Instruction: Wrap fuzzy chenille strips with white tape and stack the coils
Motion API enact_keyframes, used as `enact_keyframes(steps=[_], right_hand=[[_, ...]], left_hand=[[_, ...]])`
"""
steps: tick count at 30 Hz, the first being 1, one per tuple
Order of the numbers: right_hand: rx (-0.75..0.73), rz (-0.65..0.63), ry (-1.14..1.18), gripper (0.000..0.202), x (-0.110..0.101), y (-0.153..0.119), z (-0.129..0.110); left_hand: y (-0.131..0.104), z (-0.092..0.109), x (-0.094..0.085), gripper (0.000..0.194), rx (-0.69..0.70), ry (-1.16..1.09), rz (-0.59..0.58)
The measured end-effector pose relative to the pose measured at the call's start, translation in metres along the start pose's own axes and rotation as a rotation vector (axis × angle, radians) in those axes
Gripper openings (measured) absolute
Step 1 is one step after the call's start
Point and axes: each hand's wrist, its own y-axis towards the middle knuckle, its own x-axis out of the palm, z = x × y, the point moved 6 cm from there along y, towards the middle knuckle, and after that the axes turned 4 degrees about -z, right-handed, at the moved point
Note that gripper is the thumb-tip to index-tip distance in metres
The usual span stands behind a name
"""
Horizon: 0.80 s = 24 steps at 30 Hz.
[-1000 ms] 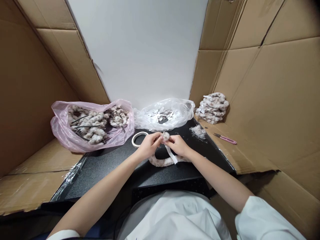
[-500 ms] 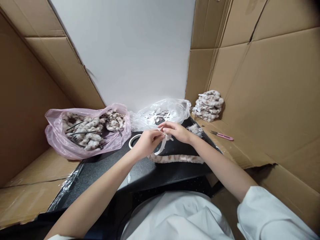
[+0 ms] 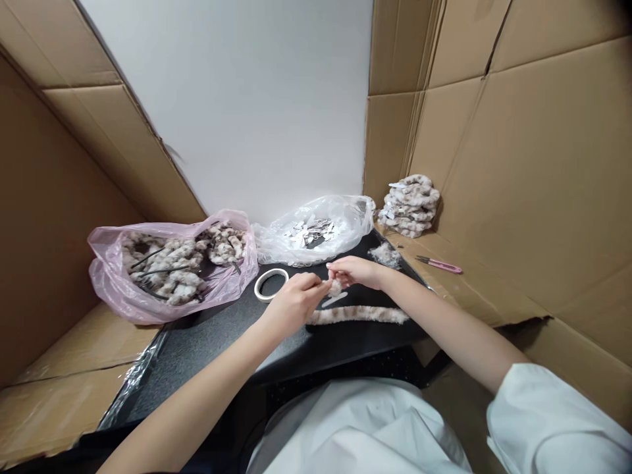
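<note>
The furry band (image 3: 358, 315) lies on the near side of both hands on the worktop (image 3: 202, 345), its visible length running left to right. Its right part passes just beside the right forearm, on the forearm's near side, while its left part reaches up to the left hand (image 3: 299, 303), which hides what lies beyond. A furry end (image 3: 336, 288) sits between the fingertips of the two hands, far of the band; the join between them, if there is one, is hidden.

The left grip is closed, thumb and fingers pinching the left edge of the furry end. The right hand (image 3: 358, 271) curls its fingers about the end's far right side; I cannot tell whether that grip is tight. Both hands are about equally near it. A narrow white strip (image 3: 334, 300) shows just near of the end, slanting from near left to far right.

The band is pale cream with brownish patches, thick-piled and soft-edged, and its visible length is almost straight. The furry end looks like a small, paler tuft.
</note>
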Motion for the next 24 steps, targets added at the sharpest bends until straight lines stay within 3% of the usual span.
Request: enact_keyframes(steps=[5, 8, 13, 16, 20, 24], right_hand=[[0.289, -0.247, 0.041, 0.044, 0.015, 0.007, 0.029], [0.255, -0.277, 0.132, 0.033, 0.021, 0.013, 0.028], [0.18, -0.108, 0.118, 0.02, 0.02, 0.021, 0.021], [0.023, 0.063, 0.009, 0.02, 0.015, 0.02, 0.011], [-0.291, 0.3, -0.139, 0.024, 0.012, 0.012, -0.008], [-0.495, 0.503, -0.354, 0.023, 0.014, 0.002, -0.019]], left_hand=[[-0.013, 0.009, 0.004, 0.017, 0.204, 0.136, 0.075], [-0.018, 0.01, 0.006, 0.017, 0.244, 0.132, 0.08], [-0.022, 0.008, 0.01, 0.02, 0.262, 0.136, 0.072], [-0.023, 0.001, 0.014, 0.019, 0.192, 0.104, 0.07], [-0.025, -0.015, 0.014, 0.015, -0.035, -0.069, 0.145], [-0.028, -0.035, 0.016, 0.012, -0.343, -0.3, 0.225]])
